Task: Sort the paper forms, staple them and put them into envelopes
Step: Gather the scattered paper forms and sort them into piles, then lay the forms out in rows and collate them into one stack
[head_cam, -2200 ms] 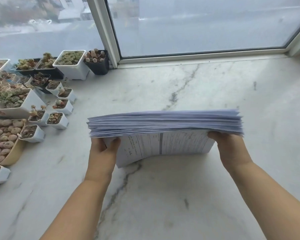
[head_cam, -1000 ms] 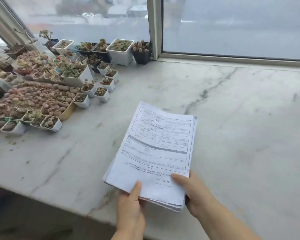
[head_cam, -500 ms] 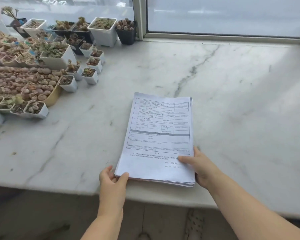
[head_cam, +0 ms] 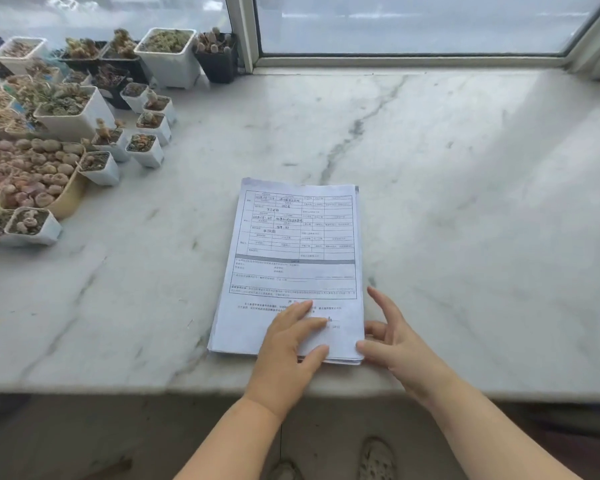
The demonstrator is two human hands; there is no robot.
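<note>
A stack of printed paper forms (head_cam: pixel 293 251) lies flat on the white marble sill (head_cam: pixel 465 202), its near edge close to the sill's front edge. My left hand (head_cam: pixel 291 344) rests palm down on the stack's near part, fingers spread over the top sheet. My right hand (head_cam: pixel 392 337) is at the stack's near right corner, fingers apart, with the thumb and a finger touching the paper edges. No stapler or envelopes are in view.
Many small white and black pots of succulents (head_cam: pixel 84 109) crowd the sill's left side. A window frame (head_cam: pixel 246 32) runs along the back. The sill's front edge (head_cam: pixel 153 386) drops to the floor, where my shoes (head_cam: pixel 374 459) show.
The stack, held up edge-on earlier, was laid flat on the sill. My left hand moved from the near left corner onto the top sheet; my right hand loosened at the right corner.
</note>
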